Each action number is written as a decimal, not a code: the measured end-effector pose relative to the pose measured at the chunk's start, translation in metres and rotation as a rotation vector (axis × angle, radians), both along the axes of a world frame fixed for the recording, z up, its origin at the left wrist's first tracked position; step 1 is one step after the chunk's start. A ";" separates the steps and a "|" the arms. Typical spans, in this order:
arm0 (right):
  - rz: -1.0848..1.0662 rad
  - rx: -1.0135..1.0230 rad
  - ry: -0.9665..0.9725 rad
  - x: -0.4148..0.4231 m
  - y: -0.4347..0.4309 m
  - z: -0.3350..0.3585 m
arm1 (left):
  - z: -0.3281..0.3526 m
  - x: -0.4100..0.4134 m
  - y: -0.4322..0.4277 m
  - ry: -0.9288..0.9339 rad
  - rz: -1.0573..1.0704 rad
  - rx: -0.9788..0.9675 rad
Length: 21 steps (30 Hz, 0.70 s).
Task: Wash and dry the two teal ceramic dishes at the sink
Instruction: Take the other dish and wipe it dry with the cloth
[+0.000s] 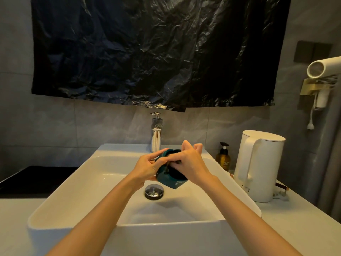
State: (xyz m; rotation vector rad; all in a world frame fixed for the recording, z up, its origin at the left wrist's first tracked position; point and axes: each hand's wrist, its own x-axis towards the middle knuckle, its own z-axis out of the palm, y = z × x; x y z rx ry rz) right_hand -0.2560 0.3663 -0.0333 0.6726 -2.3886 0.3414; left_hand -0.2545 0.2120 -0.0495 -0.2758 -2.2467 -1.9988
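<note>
Glazed ceramic, so the teal dish point(167, 179) should be stiff, a bit hefty for its size and probably slick once wet, and a drop onto the hard white sink point(103, 196) could chip it. The person has it up over the basin, just above the drain plug point(154, 191) and in front of the faucet point(156, 137). Their left hand point(147, 168) curls around the outer wall, while the right hand point(190, 163) hooks its fingers over the rim into the dark inside. Wall plus rim looks like the safe hold. The second dish can't be picked out. A pale countertop point(295, 228) on the right carries a white kettle point(258, 167) and an amber pump bottle point(223, 157), and a black plastic sheet point(156, 52) hangs on the grey wall.
</note>
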 end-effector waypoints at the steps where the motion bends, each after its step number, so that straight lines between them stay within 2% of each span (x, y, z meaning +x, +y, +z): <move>1: -0.016 0.014 0.047 0.000 0.000 0.000 | 0.000 0.000 0.000 0.000 0.007 0.000; 4: -0.067 0.102 0.156 0.003 0.003 0.001 | 0.000 0.000 -0.001 0.012 0.035 -0.005; 6: -0.148 0.194 0.125 0.006 0.005 0.004 | -0.001 -0.002 -0.001 0.031 0.064 -0.016; 9: -0.208 0.198 0.022 0.008 0.009 0.007 | -0.002 -0.003 0.000 0.048 0.090 -0.014; 12: -0.173 0.179 -0.064 0.009 0.010 0.006 | -0.003 -0.003 0.001 0.056 0.091 0.017; 15: -0.050 0.167 -0.144 0.010 0.008 0.008 | -0.003 -0.003 -0.001 0.066 0.094 0.035; 17: 0.036 0.137 -0.181 0.009 0.006 0.007 | -0.003 -0.004 -0.002 0.072 0.099 0.032; 21: 0.055 -0.113 -0.128 0.008 -0.003 -0.003 | -0.002 -0.004 -0.003 0.072 0.071 0.040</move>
